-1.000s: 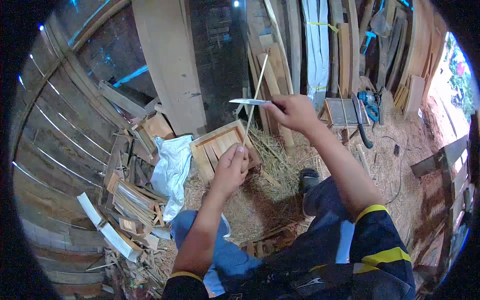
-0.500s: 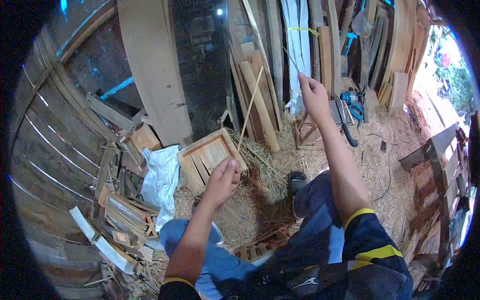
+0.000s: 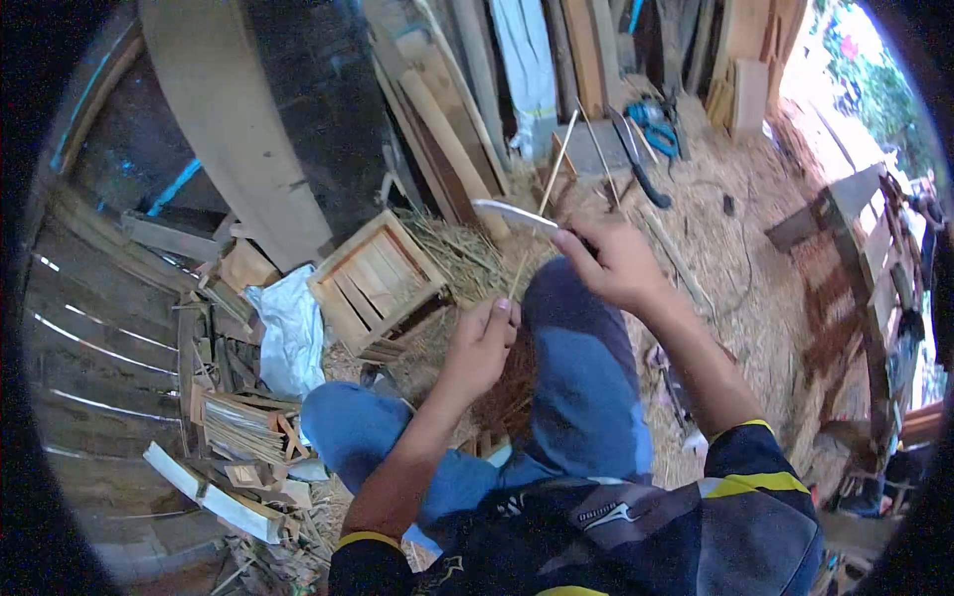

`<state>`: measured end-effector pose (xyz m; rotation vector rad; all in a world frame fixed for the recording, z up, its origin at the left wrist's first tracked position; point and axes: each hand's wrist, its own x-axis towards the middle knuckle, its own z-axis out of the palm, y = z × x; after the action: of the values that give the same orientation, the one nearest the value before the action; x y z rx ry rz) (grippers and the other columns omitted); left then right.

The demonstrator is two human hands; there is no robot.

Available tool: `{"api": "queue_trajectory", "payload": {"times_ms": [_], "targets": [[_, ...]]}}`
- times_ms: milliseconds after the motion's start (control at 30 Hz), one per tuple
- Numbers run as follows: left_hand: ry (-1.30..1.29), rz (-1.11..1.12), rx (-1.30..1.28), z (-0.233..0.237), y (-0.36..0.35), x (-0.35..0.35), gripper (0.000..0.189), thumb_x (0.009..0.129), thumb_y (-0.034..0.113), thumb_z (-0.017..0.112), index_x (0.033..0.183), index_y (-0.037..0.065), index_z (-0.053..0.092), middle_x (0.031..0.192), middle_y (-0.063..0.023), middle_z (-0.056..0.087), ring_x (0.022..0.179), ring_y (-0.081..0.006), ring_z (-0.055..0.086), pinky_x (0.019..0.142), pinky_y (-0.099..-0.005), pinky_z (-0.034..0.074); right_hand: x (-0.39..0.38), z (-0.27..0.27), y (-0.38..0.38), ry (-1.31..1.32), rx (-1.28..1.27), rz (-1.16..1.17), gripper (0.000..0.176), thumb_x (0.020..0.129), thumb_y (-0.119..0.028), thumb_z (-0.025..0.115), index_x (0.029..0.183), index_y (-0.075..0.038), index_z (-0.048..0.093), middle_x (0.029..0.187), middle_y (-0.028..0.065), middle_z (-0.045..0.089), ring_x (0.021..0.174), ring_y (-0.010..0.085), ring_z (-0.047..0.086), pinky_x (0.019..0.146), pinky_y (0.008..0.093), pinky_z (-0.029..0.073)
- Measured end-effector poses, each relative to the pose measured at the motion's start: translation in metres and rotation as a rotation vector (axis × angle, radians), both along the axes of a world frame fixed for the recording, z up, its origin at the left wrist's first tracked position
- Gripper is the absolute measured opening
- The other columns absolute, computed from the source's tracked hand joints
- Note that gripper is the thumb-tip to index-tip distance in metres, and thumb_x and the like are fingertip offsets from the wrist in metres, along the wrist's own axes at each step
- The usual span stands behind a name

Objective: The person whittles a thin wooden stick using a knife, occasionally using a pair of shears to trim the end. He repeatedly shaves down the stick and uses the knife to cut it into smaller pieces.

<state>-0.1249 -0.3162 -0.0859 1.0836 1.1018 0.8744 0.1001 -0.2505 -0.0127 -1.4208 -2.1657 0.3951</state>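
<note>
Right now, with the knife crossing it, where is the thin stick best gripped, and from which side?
Probably its lower end, from below-left, as the left hand does. The thin stick slants up and away, and the knife in the right hand crosses it higher, so fingers stay below the blade.

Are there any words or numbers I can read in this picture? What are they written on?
No text can be read here.
White mark on the dark shirt: too blurred to read.
Knife in the right hand and thin stick in the left hand: no writing shows.
</note>
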Motion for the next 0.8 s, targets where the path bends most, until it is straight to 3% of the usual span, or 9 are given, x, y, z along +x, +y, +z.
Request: {"api": "queue_trajectory", "payload": {"times_ms": [33, 133, 167, 267, 600, 700, 800], "targets": [[0.022, -0.009, 0.022, -0.006, -0.004, 0.009, 0.036, 0.112, 0.032, 0.041, 0.091, 0.007, 0.056, 0.067, 0.0038, 0.044, 0.059, -0.0063, 0.040, 0.055, -0.0259, 0.034, 0.008, -0.009, -0.010, 0.014, -0.031, -0.014, 0.033, 0.099, -0.034, 0.060, 0.088, -0.003, 0.062, 0.073, 0.0207, 0.062, 0.070, 0.0414, 0.063, 0.063, 0.0474, 0.048], [0.096, -0.011, 0.081, -0.008, -0.011, 0.027, 0.035, 0.112, 0.030, 0.042, 0.089, 0.006, 0.056, 0.066, 0.0036, 0.043, 0.060, -0.0069, 0.039, 0.055, -0.0274, 0.034, 0.020, -0.017, -0.034, -0.069, -0.071, -0.008, 0.032, 0.098, -0.036, 0.061, 0.088, -0.005, 0.064, 0.070, 0.0195, 0.062, 0.066, 0.0410, 0.064, 0.060, 0.0486, 0.048], [0.094, -0.010, 0.096, -0.009, -0.011, 0.031, 0.035, 0.112, 0.029, 0.042, 0.089, 0.006, 0.056, 0.066, 0.0036, 0.043, 0.060, -0.0070, 0.039, 0.055, -0.0276, 0.034, 0.021, -0.021, -0.038, -0.066, 0.023, -0.011, 0.034, 0.098, -0.038, 0.062, 0.086, -0.007, 0.065, 0.066, 0.0181, 0.062, 0.061, 0.0405, 0.063, 0.056, 0.0491, 0.048], [0.098, -0.013, 0.124, -0.014, -0.010, 0.038, 0.034, 0.112, 0.028, 0.042, 0.089, 0.006, 0.055, 0.065, 0.0033, 0.043, 0.059, -0.0072, 0.039, 0.055, -0.0282, 0.034, 0.026, -0.026, -0.043, -0.123, -0.045, -0.027, 0.038, 0.097, -0.045, 0.061, 0.085, -0.009, 0.067, 0.068, 0.0192, 0.065, 0.065, 0.0411, 0.066, 0.058, 0.0506, 0.052], [0.169, -0.028, 0.265, -0.013, -0.023, 0.051, 0.030, 0.110, 0.023, 0.044, 0.090, 0.004, 0.055, 0.068, -0.0004, 0.046, 0.061, -0.0097, 0.044, 0.058, -0.0306, 0.039, 0.039, -0.024, -0.048, -0.267, -0.038, -0.063, 0.039, 0.097, -0.049, 0.058, 0.084, -0.013, 0.065, 0.064, 0.0180, 0.064, 0.061, 0.0408, 0.066, 0.055, 0.0526, 0.051], [0.246, -0.055, 0.244, -0.011, -0.023, 0.048, 0.030, 0.110, 0.022, 0.045, 0.089, 0.002, 0.055, 0.069, -0.0052, 0.050, 0.063, -0.0150, 0.050, 0.063, -0.0326, 0.043, 0.040, -0.023, -0.048, -0.279, -0.041, -0.068, 0.039, 0.098, -0.049, 0.058, 0.084, -0.013, 0.065, 0.064, 0.0180, 0.064, 0.061, 0.0408, 0.066, 0.054, 0.0530, 0.051], [0.285, -0.019, 0.393, -0.013, -0.028, 0.049, 0.031, 0.109, 0.022, 0.046, 0.090, 0.001, 0.056, 0.071, -0.0120, 0.056, 0.064, -0.0216, 0.055, 0.065, -0.0364, 0.046, 0.042, -0.025, -0.050, -0.275, -0.042, -0.084, 0.040, 0.098, -0.049, 0.058, 0.083, -0.012, 0.065, 0.063, 0.0181, 0.064, 0.061, 0.0408, 0.066, 0.054, 0.0531, 0.050]]}}
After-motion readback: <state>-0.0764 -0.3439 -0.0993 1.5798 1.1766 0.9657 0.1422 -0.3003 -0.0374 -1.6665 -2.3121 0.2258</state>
